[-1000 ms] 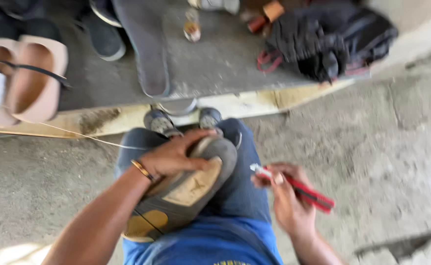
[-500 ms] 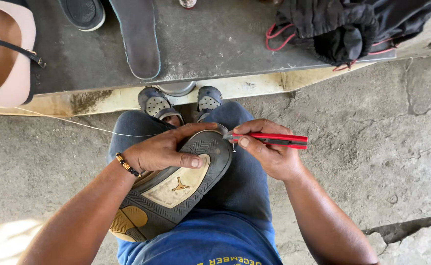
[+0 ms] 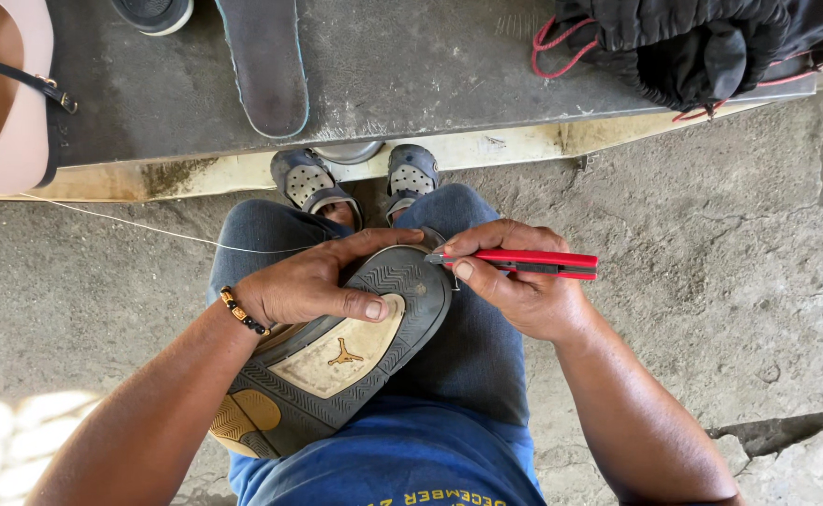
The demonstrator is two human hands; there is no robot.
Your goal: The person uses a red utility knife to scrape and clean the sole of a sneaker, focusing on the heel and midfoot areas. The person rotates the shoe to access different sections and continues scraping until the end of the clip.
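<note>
A sneaker lies sole-up across my lap, its grey tread and tan panels facing me. My left hand clamps over the toe half of the sole, thumb pressed on the tan panel. My right hand grips a red utility knife, whose short blade tip touches the toe edge of the sole. A thin white thread runs from the shoe off to the left.
My feet in grey clogs rest against a low dark platform. On it lie a grey insole, a pink shoe, a dark shoe and a black bag with red cords. Cracked concrete floor surrounds me.
My right hand brought the red knife from beside my thigh up to the toe of the sneaker. The left hand keeps its hold on the sole.
</note>
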